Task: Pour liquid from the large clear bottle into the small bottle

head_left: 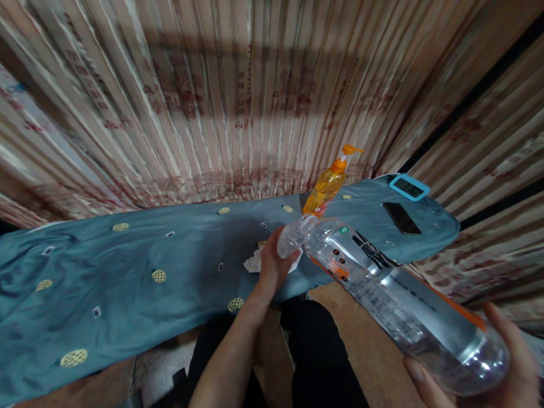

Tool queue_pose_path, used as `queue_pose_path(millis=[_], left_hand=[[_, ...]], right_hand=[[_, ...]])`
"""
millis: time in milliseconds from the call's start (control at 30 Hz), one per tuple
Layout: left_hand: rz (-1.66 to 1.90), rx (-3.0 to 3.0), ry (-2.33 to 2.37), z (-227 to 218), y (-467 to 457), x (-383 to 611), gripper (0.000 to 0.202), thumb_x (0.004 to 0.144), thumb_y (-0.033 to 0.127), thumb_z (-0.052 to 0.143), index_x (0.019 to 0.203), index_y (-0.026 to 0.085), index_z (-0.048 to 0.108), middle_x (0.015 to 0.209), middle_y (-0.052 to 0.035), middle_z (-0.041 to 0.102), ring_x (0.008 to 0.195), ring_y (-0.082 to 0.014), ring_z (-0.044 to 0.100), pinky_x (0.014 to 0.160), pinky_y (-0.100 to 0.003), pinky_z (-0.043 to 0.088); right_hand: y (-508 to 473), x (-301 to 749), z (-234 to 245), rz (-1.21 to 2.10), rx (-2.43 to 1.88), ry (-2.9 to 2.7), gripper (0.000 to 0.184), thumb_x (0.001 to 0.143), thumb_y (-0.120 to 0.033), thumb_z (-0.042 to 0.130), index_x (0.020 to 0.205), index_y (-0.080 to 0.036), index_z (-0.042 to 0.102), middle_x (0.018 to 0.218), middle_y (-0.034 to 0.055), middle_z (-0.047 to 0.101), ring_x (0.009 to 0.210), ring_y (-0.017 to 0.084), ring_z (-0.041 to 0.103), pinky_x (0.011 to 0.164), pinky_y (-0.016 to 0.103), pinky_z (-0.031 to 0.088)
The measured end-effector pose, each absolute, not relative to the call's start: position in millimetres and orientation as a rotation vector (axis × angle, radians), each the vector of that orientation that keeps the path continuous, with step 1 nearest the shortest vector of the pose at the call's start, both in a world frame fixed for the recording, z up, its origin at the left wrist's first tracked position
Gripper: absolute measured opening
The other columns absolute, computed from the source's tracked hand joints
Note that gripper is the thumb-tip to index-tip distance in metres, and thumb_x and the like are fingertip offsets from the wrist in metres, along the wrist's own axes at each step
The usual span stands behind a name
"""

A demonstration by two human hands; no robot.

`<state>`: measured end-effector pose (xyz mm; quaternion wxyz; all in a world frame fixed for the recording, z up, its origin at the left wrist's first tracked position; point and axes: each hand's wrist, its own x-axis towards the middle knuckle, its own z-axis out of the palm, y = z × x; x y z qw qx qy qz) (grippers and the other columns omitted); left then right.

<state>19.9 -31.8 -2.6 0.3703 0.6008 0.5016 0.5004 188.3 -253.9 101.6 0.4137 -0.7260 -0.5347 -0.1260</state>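
In the head view my left hand (274, 258) is wrapped round a small clear plastic cup (289, 239) above the cloth-covered board. My right hand (511, 361) grips the bottom end of a large clear plastic bottle (400, 301) with a silver and orange label. The bottle is tilted, base toward me, its neck at the mouth of the cup. Whether liquid runs between them I cannot tell. Under and beside my left hand lies crumpled white paper (252, 262). Just behind the cup stands a pump bottle (325, 189) of orange-yellow liquid with an orange pump head.
A blue-green patterned cloth (127, 270) covers the long narrow board. On its right end lie a blue-framed digital clock (409, 187) and a dark phone (401, 218). Striped curtain-like sheeting (227, 95) rises right behind. My legs (317, 356) are below the front edge.
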Motion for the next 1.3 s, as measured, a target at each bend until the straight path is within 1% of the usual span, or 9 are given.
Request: queue_pose_path(millis=[133,333,433,600,700,800,900,1167,1300], left_hand=[[1.28,1.537,1.283,-1,-32,21,0.061,0.064,0.01,0.082,0.122,0.02,0.063,0.121,-0.0083,0.074,0.113,-0.0266,0.07,0.102,-0.042,0.055],[1.263,1.544,1.299,0,-32,20,0.063,0.064,0.01,0.082,0.123,0.018,0.063,0.122,-0.009,0.073,0.114,-0.0277,0.069,0.103,-0.043,0.054],[1.256,1.545,1.294,1,-32,19,0.062,0.064,0.011,0.082,0.123,0.019,0.063,0.12,-0.0085,0.073,0.113,-0.0281,0.069,0.102,-0.044,0.055],[1.27,1.533,1.284,0,-32,19,0.062,0.064,0.012,0.083,0.123,0.02,0.063,0.122,-0.0086,0.073,0.115,-0.0286,0.069,0.104,-0.045,0.054],[1.285,1.527,1.273,-2,-32,19,0.063,0.064,0.013,0.083,0.123,0.021,0.063,0.122,-0.0078,0.072,0.116,-0.0284,0.068,0.105,-0.045,0.053],[1.28,1.528,1.269,-2,-32,20,0.063,0.064,0.012,0.082,0.123,0.02,0.063,0.122,-0.0083,0.072,0.116,-0.0281,0.068,0.105,-0.045,0.053],[1.273,1.539,1.267,-2,-32,20,0.063,0.064,0.011,0.081,0.124,0.019,0.062,0.122,-0.0095,0.073,0.115,-0.0279,0.069,0.105,-0.044,0.053],[1.283,1.542,1.273,-3,-31,20,0.063,0.063,0.012,0.083,0.123,0.021,0.063,0.121,-0.0081,0.073,0.115,-0.0276,0.069,0.105,-0.045,0.054],[1.28,1.536,1.279,-2,-31,20,0.063,0.064,0.012,0.082,0.123,0.02,0.063,0.12,-0.0076,0.073,0.114,-0.0274,0.069,0.104,-0.044,0.054]], right_hand=[[-255,202,96,-0.397,-1.75,-1.476,0.102,0.075,-0.056,0.075,0.156,-0.014,0.029,0.146,0.0189,0.047,0.121,0.036,0.057,0.106,0.058,0.045],[-256,202,95,-0.342,-1.754,-1.425,0.105,0.073,-0.056,0.078,0.156,-0.014,0.029,0.15,0.0197,0.043,0.129,0.039,0.051,0.113,0.062,0.036],[-256,201,95,-0.347,-1.759,-1.42,0.102,0.075,-0.054,0.076,0.156,-0.014,0.03,0.15,0.0192,0.045,0.128,0.038,0.053,0.112,0.061,0.038],[-253,194,97,-0.362,-1.759,-1.354,0.102,0.073,-0.058,0.077,0.155,-0.014,0.033,0.147,0.0195,0.048,0.124,0.04,0.055,0.109,0.064,0.04],[-252,185,101,-0.322,-1.797,-1.292,0.101,0.076,-0.06,0.074,0.155,-0.013,0.033,0.148,0.0201,0.047,0.126,0.04,0.054,0.111,0.064,0.036],[-252,181,105,-0.331,-1.851,-1.31,0.099,0.079,-0.062,0.07,0.156,-0.014,0.03,0.147,0.0188,0.047,0.126,0.039,0.054,0.109,0.059,0.041],[-253,183,105,-0.336,-1.838,-1.337,0.099,0.078,-0.061,0.07,0.156,-0.014,0.03,0.145,0.0177,0.049,0.122,0.036,0.056,0.104,0.055,0.045],[-254,184,103,-0.277,-1.86,-1.299,0.104,0.076,-0.066,0.069,0.156,-0.014,0.028,0.143,0.0189,0.048,0.119,0.038,0.055,0.103,0.06,0.044],[-254,190,101,-0.294,-1.843,-1.341,0.103,0.076,-0.063,0.071,0.156,-0.014,0.028,0.141,0.0185,0.05,0.117,0.037,0.057,0.098,0.056,0.048]])
